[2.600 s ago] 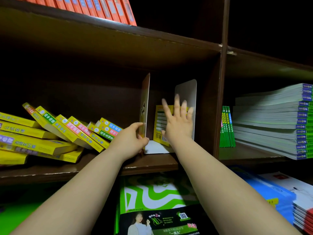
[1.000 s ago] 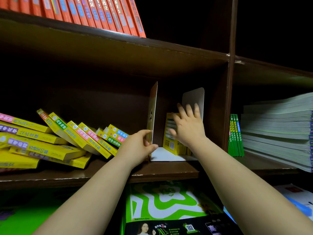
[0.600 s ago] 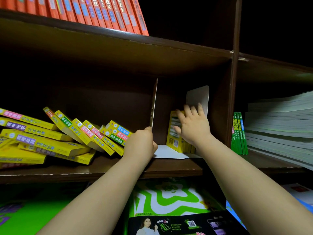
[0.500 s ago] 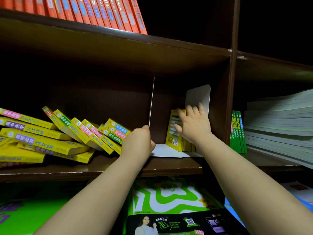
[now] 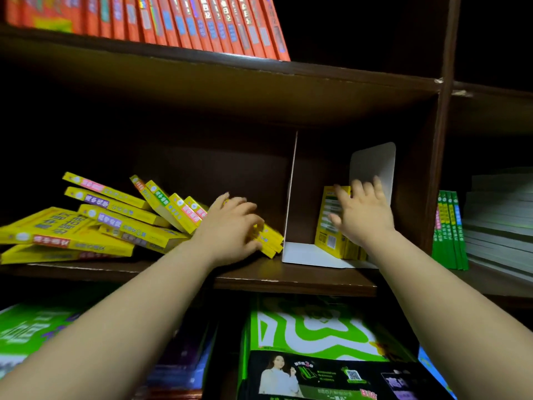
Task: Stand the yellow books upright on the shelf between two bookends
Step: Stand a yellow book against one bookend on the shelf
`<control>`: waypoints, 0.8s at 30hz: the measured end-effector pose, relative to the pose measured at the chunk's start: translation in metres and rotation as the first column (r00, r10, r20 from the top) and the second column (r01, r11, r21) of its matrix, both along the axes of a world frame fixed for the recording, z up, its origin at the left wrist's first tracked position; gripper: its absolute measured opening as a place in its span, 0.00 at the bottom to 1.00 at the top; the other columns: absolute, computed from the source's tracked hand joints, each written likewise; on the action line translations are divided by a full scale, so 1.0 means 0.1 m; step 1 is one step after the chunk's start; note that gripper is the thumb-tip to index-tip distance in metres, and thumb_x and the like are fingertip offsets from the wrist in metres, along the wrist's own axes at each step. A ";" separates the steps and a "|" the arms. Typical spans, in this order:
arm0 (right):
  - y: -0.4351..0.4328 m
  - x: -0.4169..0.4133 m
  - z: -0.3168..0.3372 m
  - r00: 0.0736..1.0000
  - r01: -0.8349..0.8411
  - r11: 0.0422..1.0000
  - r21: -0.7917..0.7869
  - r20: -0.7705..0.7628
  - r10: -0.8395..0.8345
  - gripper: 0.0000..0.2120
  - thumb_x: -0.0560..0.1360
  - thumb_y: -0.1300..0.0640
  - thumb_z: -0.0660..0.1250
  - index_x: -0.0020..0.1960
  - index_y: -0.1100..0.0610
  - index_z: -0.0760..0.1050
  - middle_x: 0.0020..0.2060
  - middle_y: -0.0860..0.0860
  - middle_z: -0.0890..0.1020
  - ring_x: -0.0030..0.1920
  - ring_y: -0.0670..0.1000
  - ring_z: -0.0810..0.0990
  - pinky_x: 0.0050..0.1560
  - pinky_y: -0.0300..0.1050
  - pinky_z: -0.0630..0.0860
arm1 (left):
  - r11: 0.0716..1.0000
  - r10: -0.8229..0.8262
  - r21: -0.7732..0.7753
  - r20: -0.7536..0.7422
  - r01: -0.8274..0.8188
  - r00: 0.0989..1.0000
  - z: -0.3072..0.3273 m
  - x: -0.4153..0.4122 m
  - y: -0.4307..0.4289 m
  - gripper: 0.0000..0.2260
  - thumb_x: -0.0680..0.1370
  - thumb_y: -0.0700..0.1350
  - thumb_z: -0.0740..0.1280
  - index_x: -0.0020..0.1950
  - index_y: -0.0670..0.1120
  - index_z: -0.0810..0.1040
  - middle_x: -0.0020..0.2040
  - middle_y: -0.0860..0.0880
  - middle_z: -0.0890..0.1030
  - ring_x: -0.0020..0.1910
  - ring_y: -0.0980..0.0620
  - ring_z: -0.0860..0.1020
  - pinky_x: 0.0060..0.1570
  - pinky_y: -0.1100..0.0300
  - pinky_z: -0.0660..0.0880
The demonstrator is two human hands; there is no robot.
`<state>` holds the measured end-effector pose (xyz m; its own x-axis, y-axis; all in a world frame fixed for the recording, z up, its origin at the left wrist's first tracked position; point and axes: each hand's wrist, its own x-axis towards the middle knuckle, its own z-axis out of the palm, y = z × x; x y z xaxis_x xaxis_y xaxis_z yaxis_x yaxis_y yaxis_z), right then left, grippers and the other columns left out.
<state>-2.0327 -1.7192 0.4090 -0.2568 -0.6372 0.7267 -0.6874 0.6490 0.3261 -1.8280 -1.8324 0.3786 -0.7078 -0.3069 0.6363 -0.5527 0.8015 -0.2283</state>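
Two white bookends stand on the dark shelf (image 5: 294,280): the left bookend (image 5: 291,192) seen edge-on, the right bookend (image 5: 373,166) against the divider. Between them a few yellow books (image 5: 328,223) stand upright, and my right hand (image 5: 360,216) presses flat against their left cover. A heap of yellow books (image 5: 121,223) leans and lies to the left. My left hand (image 5: 230,229) rests on the nearest leaning books (image 5: 269,241), fingers curled over them; whether it grips them is unclear.
Red-orange books (image 5: 178,21) fill the shelf above. Right of the wooden divider (image 5: 441,157) stand green books (image 5: 448,229) and a grey stack of booklets (image 5: 499,220). Green-and-white books (image 5: 311,330) lie on the level below.
My left hand has let go of the left bookend and moved left onto the leaning yellow books. My right hand stays pressed on the upright books.
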 end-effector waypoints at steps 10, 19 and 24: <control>-0.01 -0.02 -0.03 1.000 -0.012 0.999 -0.030 -0.004 0.011 0.29 0.76 0.44 0.55 0.72 0.55 0.56 0.66 0.61 0.66 0.66 0.61 0.64 0.73 0.55 0.47 | 0.997 0.057 -0.069 0.308 -0.037 0.950 0.07 -0.28 -0.03 0.24 0.76 0.60 0.56 0.70 0.54 0.60 0.71 0.50 0.67 0.71 0.48 0.62 0.69 0.50 0.54; 0.03 0.02 -0.03 1.000 0.014 1.000 -0.015 -0.002 -0.014 0.29 0.77 0.41 0.52 0.73 0.54 0.52 0.70 0.59 0.62 0.70 0.60 0.60 0.74 0.54 0.46 | 0.993 0.106 -0.080 0.361 -0.083 0.926 0.14 -0.02 -0.18 0.24 0.75 0.60 0.58 0.70 0.55 0.61 0.72 0.51 0.66 0.72 0.50 0.59 0.71 0.52 0.49; 0.06 0.03 -0.03 1.000 0.005 1.000 -0.005 0.018 -0.005 0.30 0.77 0.41 0.52 0.74 0.53 0.49 0.71 0.59 0.59 0.71 0.59 0.58 0.74 0.53 0.44 | 0.980 0.095 0.136 0.312 -0.143 0.945 0.20 -0.05 -0.14 0.27 0.71 0.63 0.61 0.67 0.55 0.66 0.70 0.49 0.68 0.72 0.50 0.60 0.72 0.52 0.45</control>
<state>-2.0297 -1.7131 0.4062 -0.2730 -0.6324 0.7249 -0.6900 0.6538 0.3106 -1.8334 -1.8464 0.3989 -0.8115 -0.4780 0.3362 -0.5704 0.7728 -0.2782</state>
